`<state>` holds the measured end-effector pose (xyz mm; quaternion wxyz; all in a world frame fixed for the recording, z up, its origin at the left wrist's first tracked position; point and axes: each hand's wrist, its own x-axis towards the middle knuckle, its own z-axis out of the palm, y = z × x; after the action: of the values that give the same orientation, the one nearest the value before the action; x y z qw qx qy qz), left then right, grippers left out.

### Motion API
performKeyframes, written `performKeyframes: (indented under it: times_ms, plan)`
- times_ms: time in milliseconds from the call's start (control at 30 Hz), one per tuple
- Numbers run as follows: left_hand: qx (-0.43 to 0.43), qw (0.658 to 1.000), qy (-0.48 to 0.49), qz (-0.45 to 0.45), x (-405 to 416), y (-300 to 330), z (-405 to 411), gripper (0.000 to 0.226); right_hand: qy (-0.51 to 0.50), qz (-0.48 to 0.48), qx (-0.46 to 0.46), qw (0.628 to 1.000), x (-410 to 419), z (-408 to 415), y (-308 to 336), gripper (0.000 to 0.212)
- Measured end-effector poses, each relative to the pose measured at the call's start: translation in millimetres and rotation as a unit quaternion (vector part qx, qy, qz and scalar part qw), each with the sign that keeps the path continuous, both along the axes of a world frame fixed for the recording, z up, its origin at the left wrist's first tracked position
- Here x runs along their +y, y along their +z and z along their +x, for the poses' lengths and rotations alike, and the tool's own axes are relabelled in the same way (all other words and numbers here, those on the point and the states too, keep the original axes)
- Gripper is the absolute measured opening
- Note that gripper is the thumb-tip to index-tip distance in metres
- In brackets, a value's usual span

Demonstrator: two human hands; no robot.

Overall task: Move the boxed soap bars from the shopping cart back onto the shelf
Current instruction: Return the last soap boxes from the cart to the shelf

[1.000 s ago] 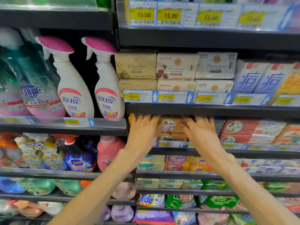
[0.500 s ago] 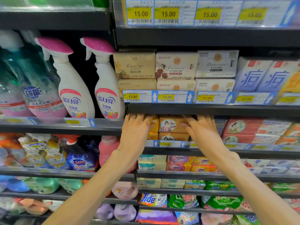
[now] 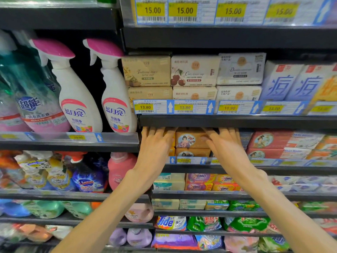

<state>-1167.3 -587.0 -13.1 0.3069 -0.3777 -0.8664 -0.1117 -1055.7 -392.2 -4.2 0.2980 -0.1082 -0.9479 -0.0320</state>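
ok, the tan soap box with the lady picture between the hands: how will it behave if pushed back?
The tan soap box looks like a rigid flat-sided carton, so it should slide rather than roll. It sits on another box, so a push may drag that one or skew the stack. Probably dense for its size. The left hand and right hand flank it, fingers straight.

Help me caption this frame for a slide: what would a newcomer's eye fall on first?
First, the two bare forearms reaching up the middle, left hand and right hand pressing flat-fingered on either side of the tan soap boxes under a dark shelf edge. Next, the two white spray bottles with pink triggers at upper left, and the yellow 15.00 price tags along the top.
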Motion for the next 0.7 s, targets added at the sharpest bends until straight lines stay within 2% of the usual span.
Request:
performKeyframes:
  times_ms: [100, 233, 333, 500, 600, 700]
  plan:
    - [-0.012, 1.0, -0.004, -0.001, -1.2, -0.2, -2.5, 0.045, 0.005, -0.007, 0.005, 1.0, -1.9, -1.0, 0.6, 0.034]
    - [0.001, 1.0, -0.014, 0.02, -2.9, 0.0, -2.4, 0.034, -0.001, 0.006, 0.0, 1.0, -0.8, 0.7, 2.0, 0.035]
    - [-0.004, 1.0, 0.011, 0.015, -2.3, 3.0, -1.7, 0.035, -0.006, -0.002, -0.048, 0.999, -3.4, -1.1, 8.5, 0.043]
    - [-0.017, 1.0, 0.003, 0.005, -7.0, 4.3, -1.1, 0.028, -0.029, -0.043, -0.199, 0.979, -10.1, -16.0, 23.9, 0.048]
    - [-0.016, 1.0, 0.009, -0.006, -8.2, 2.8, -1.6, 0.025, -0.04, -0.054, -0.232, 0.97, -11.6, -19.5, 28.2, 0.048]
    - [0.0, 1.0, 0.014, -0.016, -7.1, 0.1, -3.7, 0.016, -0.053, -0.041, -0.227, 0.971, -12.5, -19.4, 27.1, 0.047]
